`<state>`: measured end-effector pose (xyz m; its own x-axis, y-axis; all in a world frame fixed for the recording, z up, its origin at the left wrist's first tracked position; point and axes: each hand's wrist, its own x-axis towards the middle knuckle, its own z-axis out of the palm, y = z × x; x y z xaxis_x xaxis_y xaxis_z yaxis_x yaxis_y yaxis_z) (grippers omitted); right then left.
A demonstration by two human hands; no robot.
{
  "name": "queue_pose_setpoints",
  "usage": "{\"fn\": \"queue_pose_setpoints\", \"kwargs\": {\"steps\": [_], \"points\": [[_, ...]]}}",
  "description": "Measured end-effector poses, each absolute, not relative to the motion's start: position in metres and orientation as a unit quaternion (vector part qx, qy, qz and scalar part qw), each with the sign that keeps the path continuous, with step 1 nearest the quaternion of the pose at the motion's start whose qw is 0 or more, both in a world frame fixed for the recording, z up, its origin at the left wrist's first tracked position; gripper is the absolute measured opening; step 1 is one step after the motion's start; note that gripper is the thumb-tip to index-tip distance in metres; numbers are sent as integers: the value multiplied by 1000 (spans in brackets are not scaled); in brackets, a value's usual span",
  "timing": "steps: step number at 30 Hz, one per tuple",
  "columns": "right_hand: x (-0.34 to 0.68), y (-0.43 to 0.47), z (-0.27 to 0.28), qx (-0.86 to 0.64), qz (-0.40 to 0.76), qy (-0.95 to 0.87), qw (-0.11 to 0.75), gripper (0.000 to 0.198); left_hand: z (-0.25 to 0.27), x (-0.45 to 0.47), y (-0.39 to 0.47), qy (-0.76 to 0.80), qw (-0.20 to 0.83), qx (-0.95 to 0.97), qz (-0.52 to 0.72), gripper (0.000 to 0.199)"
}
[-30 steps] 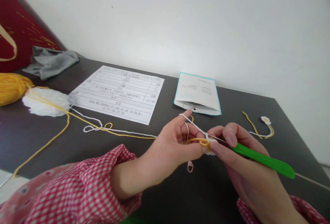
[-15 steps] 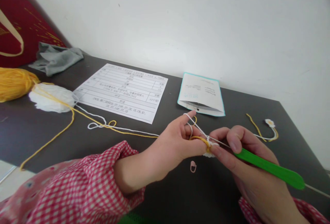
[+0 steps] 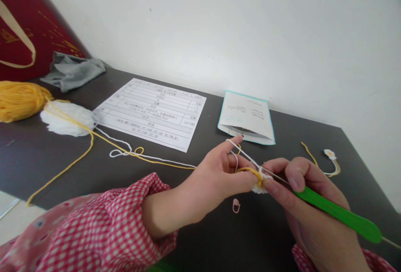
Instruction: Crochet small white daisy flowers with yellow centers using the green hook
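My left hand (image 3: 216,176) pinches a small white and yellow crochet piece (image 3: 260,184) between thumb and fingers. White yarn (image 3: 244,150) runs taut from its raised index finger down to the piece. Closed around a crochet hook with a green handle (image 3: 340,214) is my right hand (image 3: 316,209), and the hook's thin metal shaft reaches the top of the piece. My right thumb touches the work's edge; the hook's tip is too small to make out clearly. Below the hands lies a pink stitch marker (image 3: 236,206) on the dark table.
A white yarn skein (image 3: 67,119) and a yellow one (image 3: 21,100) sit at left, strands trailing toward my hands. Behind are a printed sheet (image 3: 150,115), an opened white packet (image 3: 247,111), a grey cloth (image 3: 73,73) and a red bag (image 3: 34,25). A small crocheted flower (image 3: 329,154) lies at right.
The whole view has shifted slightly, so most things appear a little farther right. Both hands keep their grips; the hook shaft stays at the top of the crochet piece.
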<state>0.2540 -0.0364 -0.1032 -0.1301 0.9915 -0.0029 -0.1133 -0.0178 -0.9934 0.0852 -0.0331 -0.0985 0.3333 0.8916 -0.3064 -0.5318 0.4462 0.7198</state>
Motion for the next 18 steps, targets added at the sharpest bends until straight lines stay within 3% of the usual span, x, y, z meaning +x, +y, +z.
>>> {"fn": "queue_pose_setpoints", "kwargs": {"steps": [5,18], "points": [[256,-36,-105,-451,547,-499,499,33,-100,89,-37,356,735,317,482,109],[258,-35,-105,-469,443,-607,464,27,-105,94,-39,373,687,397,481,101]]}}
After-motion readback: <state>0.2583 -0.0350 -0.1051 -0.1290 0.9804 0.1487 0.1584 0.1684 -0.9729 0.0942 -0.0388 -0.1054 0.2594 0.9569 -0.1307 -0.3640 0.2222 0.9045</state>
